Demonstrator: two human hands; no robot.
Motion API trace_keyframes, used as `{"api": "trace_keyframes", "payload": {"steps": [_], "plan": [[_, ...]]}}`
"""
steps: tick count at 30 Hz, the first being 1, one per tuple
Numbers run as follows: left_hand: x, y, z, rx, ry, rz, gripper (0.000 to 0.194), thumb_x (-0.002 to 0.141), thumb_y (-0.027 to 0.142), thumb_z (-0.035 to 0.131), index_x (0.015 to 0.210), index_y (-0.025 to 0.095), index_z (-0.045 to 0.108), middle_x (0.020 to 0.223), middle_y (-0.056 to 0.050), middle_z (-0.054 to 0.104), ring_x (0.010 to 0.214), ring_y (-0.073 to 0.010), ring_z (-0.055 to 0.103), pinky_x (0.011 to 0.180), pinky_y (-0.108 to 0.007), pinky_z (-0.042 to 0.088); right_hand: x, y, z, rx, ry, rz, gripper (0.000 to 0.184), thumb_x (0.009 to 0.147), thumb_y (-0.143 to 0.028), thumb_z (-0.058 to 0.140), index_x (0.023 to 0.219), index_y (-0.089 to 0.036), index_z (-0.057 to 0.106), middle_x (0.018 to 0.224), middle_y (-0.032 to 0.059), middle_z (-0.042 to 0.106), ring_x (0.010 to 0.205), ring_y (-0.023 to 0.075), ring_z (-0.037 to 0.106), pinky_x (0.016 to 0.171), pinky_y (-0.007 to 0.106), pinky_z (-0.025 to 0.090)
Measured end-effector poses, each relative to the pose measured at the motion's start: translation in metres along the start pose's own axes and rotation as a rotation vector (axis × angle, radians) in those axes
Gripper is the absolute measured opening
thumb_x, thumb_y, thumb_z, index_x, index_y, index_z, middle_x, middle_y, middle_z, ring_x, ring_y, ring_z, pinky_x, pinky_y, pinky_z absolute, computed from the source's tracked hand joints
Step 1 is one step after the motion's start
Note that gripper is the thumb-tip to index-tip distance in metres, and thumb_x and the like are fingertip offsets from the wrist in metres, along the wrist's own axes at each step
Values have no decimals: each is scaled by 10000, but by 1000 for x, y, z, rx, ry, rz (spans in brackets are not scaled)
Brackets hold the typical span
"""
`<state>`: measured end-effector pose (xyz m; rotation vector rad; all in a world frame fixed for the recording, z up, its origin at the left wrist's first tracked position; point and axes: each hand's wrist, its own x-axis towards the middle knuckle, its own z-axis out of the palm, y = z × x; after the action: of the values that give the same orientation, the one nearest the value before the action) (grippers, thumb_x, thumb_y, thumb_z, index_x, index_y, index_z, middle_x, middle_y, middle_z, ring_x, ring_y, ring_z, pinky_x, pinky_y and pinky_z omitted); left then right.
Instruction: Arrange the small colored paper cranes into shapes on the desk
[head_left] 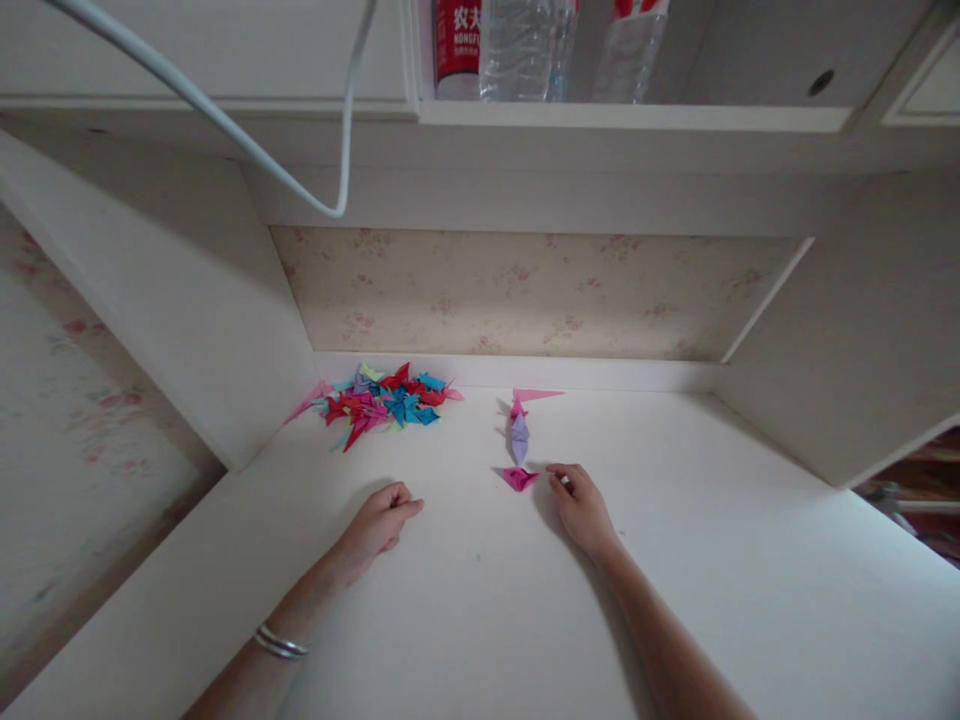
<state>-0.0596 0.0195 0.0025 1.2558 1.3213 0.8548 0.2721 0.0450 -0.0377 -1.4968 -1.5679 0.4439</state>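
Observation:
My left hand [381, 522] rests on the white tabletop [465, 620], curled into a fist with the thumb along the front. Nothing shows in it. My right hand [581, 507] is loosely curved, its thumb and forefinger slightly apart and holding nothing I can see. Just left of those fingertips lies a magenta origami crane [519, 479]. Behind it a lilac origami crane [520, 438] and a pink folded-paper piece [518, 407] continue a line towards the wall. A long pink paper point [538, 395] sticks out to the right at the far end.
A heap of red, blue, pink and other coloured folded paper [397, 405] lies at the back left. White side panels [832, 330] flank the table. Overhead, a shelf [637, 118] holds plastic bottles [517, 50], and a white cable [247, 150] hangs down at upper left.

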Motion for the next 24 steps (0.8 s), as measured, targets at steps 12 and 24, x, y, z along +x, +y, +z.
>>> {"api": "trace_keyframes", "payload": {"steps": [12,24], "plan": [[97,65,-17,1327,303,317,339,881,250,456,1200,185,552,1210,-125,520,981,-241,594,772,-326,460,-1,8,-6,173,58,120,349,856,-481,495,961,-191,659,925,79,663,684,181,591,590,300,461],[132,58,-10,1419,346,237,348,899,181,378,1153,104,603,1186,-188,488,933,-275,620,752,-378,500,0,7,-7,204,30,103,345,858,-489,495,939,-200,665,931,77,660,673,177,570,607,300,474]]}}
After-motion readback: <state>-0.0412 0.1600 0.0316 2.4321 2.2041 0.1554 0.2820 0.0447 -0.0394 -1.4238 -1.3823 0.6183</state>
